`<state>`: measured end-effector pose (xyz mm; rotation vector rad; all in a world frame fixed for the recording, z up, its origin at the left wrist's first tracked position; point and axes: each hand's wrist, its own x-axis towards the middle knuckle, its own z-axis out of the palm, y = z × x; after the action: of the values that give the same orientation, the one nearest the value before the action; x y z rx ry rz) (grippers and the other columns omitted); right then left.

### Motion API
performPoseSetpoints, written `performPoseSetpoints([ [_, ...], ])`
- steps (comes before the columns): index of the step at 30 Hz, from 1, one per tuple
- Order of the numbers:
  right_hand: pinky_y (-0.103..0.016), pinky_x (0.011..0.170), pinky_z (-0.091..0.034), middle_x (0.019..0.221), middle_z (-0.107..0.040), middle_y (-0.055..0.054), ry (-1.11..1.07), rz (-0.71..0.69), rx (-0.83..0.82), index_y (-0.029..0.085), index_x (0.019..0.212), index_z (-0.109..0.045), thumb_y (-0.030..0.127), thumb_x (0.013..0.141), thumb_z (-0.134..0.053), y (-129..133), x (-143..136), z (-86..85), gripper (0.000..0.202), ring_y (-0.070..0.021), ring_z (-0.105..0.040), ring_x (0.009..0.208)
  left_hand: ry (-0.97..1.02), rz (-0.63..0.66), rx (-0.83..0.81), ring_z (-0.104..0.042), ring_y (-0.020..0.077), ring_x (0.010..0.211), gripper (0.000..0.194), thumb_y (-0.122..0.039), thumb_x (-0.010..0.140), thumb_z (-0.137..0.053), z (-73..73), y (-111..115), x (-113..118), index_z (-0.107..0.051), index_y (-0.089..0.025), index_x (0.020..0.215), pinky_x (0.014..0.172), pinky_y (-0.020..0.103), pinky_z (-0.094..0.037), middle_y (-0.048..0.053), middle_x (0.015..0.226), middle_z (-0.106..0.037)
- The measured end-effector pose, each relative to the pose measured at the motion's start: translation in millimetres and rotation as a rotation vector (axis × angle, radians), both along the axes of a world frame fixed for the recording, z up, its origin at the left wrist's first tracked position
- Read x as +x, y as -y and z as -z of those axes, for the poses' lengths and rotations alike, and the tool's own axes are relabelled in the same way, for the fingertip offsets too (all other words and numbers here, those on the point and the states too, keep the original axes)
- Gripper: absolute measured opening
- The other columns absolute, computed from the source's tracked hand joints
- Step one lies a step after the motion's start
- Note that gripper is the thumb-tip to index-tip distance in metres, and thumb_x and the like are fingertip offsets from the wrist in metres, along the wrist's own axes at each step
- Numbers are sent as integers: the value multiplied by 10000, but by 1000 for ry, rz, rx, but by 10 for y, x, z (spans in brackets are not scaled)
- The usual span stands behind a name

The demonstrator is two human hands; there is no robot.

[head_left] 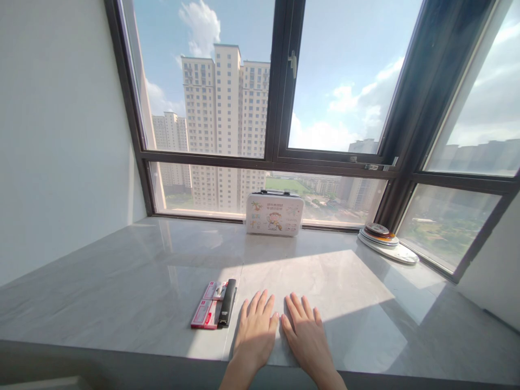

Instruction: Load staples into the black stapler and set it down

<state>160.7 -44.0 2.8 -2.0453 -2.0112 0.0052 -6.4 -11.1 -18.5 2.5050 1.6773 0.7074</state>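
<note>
My left hand (255,327) lies palm down on the grey marbled sill (122,287), fingers slightly spread, holding nothing. Beside it on the right, my right hand (304,330) rests flat in the same way, with nothing under or in its fingers that shows. The two thumbs are close but apart. Just left of my left hand lies a black stapler (227,303), touching two red and white boxes: a lower one (204,314) and an upper one (214,290). Neither hand touches them.
A white case (275,215) with cartoon prints and a dark handle stands upright against the window. Stacked plates or lids (379,238) sit in the back right corner. Dark window frames (268,162) border the sill; its front edge runs below my hands.
</note>
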Motion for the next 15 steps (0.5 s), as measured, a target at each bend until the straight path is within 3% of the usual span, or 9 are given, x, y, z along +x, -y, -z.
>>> performPoseSetpoints([
  [15,-553,1234,-206,1659,-290,46,-10,-3,7,344,1563,-387,494,1010,-314,-18,6,17,578,-290,-206,1552,-57,-8,42,-273,234,1523,489,-439,1066,-329,-35,29,2,-385,-382,1548,1254,537,-243,-41,1644,-317],
])
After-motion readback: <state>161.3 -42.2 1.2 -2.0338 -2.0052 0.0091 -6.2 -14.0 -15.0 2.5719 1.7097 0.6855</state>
